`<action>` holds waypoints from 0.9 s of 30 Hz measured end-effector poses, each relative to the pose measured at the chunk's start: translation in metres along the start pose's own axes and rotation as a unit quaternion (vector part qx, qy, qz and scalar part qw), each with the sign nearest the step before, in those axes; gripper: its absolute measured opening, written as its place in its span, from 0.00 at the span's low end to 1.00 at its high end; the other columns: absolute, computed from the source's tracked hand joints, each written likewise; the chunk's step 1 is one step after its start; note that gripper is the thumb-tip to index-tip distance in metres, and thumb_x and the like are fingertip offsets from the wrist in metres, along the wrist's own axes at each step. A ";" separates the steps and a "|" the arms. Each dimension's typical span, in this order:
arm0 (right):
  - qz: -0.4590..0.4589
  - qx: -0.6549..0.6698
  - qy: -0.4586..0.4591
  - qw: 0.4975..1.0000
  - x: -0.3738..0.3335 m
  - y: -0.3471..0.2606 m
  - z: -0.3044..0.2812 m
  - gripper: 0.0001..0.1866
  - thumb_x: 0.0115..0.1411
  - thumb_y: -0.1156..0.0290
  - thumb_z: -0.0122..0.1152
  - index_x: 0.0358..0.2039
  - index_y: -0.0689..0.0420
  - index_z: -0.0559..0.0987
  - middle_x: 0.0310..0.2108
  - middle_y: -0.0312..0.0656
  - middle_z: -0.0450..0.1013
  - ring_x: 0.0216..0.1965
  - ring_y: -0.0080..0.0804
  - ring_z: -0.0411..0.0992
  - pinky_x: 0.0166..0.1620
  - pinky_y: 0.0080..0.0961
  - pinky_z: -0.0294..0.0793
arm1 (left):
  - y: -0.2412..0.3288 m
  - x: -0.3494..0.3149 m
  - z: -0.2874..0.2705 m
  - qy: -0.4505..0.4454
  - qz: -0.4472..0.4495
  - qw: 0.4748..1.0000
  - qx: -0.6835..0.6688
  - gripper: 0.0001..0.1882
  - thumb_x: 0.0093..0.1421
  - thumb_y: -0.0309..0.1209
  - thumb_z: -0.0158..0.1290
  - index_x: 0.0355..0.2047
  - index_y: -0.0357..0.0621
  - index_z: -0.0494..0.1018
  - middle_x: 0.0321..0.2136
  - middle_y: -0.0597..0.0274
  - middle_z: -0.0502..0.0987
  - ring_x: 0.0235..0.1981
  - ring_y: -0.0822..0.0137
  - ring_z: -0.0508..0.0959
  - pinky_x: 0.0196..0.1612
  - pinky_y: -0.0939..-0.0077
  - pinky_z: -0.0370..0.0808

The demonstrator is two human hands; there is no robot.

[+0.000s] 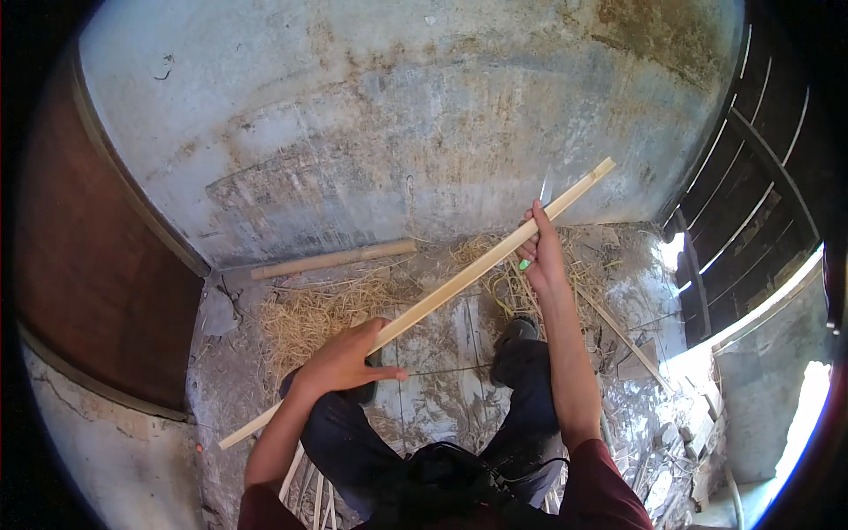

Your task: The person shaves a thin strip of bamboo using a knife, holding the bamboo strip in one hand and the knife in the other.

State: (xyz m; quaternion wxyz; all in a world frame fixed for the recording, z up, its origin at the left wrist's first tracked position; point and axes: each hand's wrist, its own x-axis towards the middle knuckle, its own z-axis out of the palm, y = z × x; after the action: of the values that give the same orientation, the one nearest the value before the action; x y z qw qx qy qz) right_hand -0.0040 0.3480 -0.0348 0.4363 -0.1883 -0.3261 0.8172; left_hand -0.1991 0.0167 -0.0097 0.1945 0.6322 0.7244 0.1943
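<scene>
A long, pale split bamboo strip (468, 276) slants from the lower left up to the right, with a node near its upper end. My left hand (346, 358) grips its lower part, the thumb stretched out to the right. Closed around a knife, my right hand (545, 254) rests against the strip's upper part. The thin knife blade (544, 189) sticks up above the fingers beside the strip, and a bit of green handle (524, 264) shows below them. My fingers hide the rest of the handle.
Straw-like shavings (318, 322) lie heaped before my feet. A bamboo pole (336, 259) rests along the base of the stained wall (371, 132). Another strip (627, 340) lies on the right, near rubble (685, 446). A brown door panel (97, 238) stands left, dark slats (751, 185) right.
</scene>
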 end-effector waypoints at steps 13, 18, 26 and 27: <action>-0.021 0.025 0.078 0.996 0.021 -0.020 -0.052 0.26 0.68 0.46 0.66 0.51 0.55 0.73 0.19 0.26 0.57 0.14 0.14 0.51 0.17 0.17 0.50 | -0.034 0.072 0.024 -0.312 0.025 0.878 -0.361 0.17 0.74 0.43 0.54 0.45 0.40 0.74 0.19 0.71 0.74 0.19 0.79 0.75 0.22 0.78 0.73; -0.057 0.039 0.086 0.994 0.026 -0.017 -0.063 0.23 0.70 0.50 0.62 0.55 0.51 0.72 0.22 0.29 0.64 0.14 0.15 0.52 0.18 0.17 0.49 | -0.034 0.086 0.029 -0.204 0.001 0.834 -0.512 0.17 0.76 0.44 0.50 0.32 0.46 0.69 0.16 0.74 0.66 0.14 0.82 0.68 0.15 0.80 0.65; -0.048 -0.205 0.086 0.974 -0.003 0.006 -0.006 0.22 0.70 0.52 0.62 0.54 0.55 0.74 0.25 0.31 0.69 0.14 0.13 0.53 0.18 0.16 0.49 | -0.003 0.115 0.049 -0.087 -0.023 0.891 -0.445 0.22 0.75 0.50 0.49 0.30 0.48 0.68 0.14 0.75 0.65 0.11 0.80 0.67 0.15 0.80 0.66; -0.031 -0.227 0.077 0.970 -0.005 0.012 0.002 0.24 0.69 0.53 0.64 0.56 0.56 0.73 0.25 0.31 0.70 0.15 0.14 0.54 0.18 0.16 0.49 | -0.003 0.117 0.053 -0.087 -0.029 0.895 -0.437 0.23 0.75 0.51 0.49 0.30 0.47 0.68 0.15 0.74 0.66 0.11 0.80 0.68 0.15 0.79 0.67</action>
State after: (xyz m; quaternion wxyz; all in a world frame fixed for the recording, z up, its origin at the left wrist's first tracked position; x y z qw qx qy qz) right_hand -0.0098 0.3378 -0.0415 0.4313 -0.3343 -0.4741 0.6910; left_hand -0.1884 0.1340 -0.0600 0.5188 0.4764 0.5645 0.4304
